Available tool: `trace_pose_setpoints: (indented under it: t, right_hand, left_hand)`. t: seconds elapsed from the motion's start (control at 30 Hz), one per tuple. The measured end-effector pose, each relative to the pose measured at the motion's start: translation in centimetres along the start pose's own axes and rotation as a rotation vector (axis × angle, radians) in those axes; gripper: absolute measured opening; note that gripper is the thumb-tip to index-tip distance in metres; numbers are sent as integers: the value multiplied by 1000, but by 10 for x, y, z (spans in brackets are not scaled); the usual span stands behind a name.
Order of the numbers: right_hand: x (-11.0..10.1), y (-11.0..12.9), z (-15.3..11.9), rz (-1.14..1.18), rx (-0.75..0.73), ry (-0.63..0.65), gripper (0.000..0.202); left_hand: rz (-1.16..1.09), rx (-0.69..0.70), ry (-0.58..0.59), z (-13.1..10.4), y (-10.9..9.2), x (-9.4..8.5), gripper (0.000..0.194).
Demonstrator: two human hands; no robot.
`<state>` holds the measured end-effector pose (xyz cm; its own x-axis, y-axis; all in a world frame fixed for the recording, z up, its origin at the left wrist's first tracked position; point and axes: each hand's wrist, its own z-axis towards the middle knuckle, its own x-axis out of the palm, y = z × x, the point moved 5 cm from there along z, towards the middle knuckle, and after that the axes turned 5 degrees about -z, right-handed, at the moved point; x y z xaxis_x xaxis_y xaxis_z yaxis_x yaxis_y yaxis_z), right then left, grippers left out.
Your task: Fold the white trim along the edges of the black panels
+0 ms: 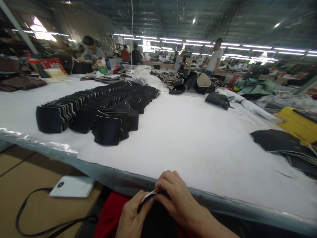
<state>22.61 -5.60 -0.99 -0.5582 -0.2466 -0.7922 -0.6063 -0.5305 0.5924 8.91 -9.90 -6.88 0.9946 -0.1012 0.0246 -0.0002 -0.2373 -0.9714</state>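
My left hand (133, 215) and my right hand (177, 195) meet at the bottom centre, just below the near edge of the white table (198, 142). Together they pinch a black leather piece (151, 211) with a thin white edge, held over my lap. Its lower part is hidden by my hands. On the table ahead, to the left, long overlapping rows of black leather pieces (99, 105) lie fanned out.
A white power bank (71, 186) with a black cord lies on a brown board at lower left. Dark leather sheets (284, 142) and a yellow sheet (297, 124) sit at right. Bags and fabric pile up at the back, with several people working beyond.
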Motion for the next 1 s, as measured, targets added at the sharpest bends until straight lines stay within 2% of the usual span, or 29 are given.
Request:
trace_pose_setpoints:
  t: [0.17,0.37,0.5,0.57,0.7,0.77,0.83,0.9,1.0]
  right_hand:
    - [2,-2,-1,-29,-49,58,8]
    - [16,1,-4,-239,-208,34,7]
    - [26,8,-5,-352,-317,-12,9]
    - [33,9,-4,-377,-386,-69,12]
    - [45,7,0,-423,-519,-331,24]
    - [51,5,2,-452,-527,-356,27]
    - [56,4,3,-462,-508,-293,26]
    - [62,4,2,-478,-479,-229,23]
    - [73,2,-1,-513,-486,-245,24]
  left_hand:
    - [3,-33,30,0,3,-1,42]
    - [166,-84,147,16,-23,-15,48]
    - [287,-125,309,27,-39,-20,30]
    - [354,-125,363,30,-44,-21,21]
    - [546,-120,362,34,-50,-21,13]
    - [647,-128,353,36,-50,-20,13]
    - [707,-144,361,37,-46,-18,18]
    - [717,-146,377,39,-39,-17,21]
    - [687,-148,358,42,-29,-22,15]
